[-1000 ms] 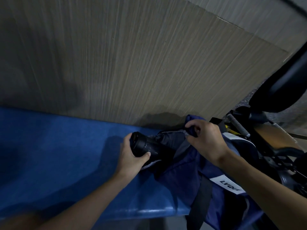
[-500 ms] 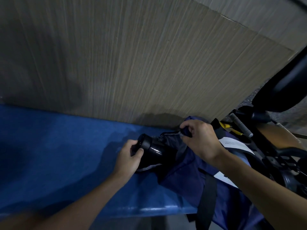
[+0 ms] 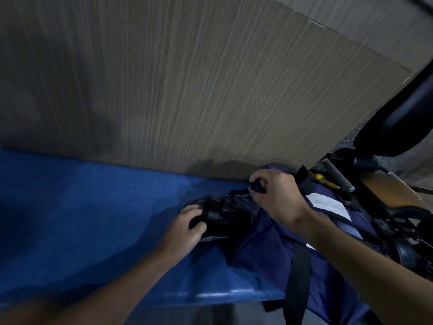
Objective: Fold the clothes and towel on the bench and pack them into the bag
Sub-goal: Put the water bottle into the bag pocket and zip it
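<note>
A navy blue bag (image 3: 264, 252) with black straps and white labels lies at the right end of the blue bench (image 3: 93, 219), its mouth facing left. My right hand (image 3: 276, 195) pinches the bag's upper rim and holds the mouth apart. My left hand (image 3: 185, 228) presses on the end of a black cylindrical bottle (image 3: 222, 219), which lies on its side and is partly inside the bag's mouth. No clothes or towel are visible on the bench.
A wood-grain wall panel (image 3: 187, 90) rises directly behind the bench. To the right stands black equipment with a padded seat (image 3: 403, 123), a handle bar (image 3: 337, 174) and a brown board (image 3: 389, 195). The bench's front edge (image 3: 210, 296) runs below my arms.
My left hand has pushed the black bottle to the right, deeper into the bag's mouth. My right hand kept its grip on the bag's rim and shifted slightly left.
</note>
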